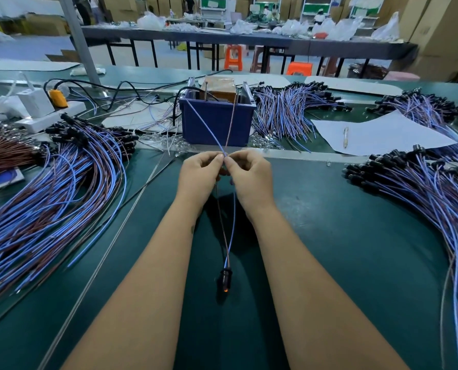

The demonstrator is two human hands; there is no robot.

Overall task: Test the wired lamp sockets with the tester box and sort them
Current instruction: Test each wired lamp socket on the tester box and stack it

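My left hand (200, 174) and my right hand (249, 176) pinch the two wires of one wired lamp socket side by side, just in front of the blue tester box (217, 122). The blue wire (204, 126) runs up to the box's left edge and the brown wire (232, 121) to its right metal post. Below my hands the pair hangs down to the black socket (225, 279), where a small orange glow shows at the bulb tip. A brown block sits inside the box.
Piles of wired sockets lie at the left (49, 188), behind the box (284, 113) and at the right (420, 188) on the green table (329, 236). A white paper with a pen (346, 137) lies at right. A power strip (43, 108) sits at back left.
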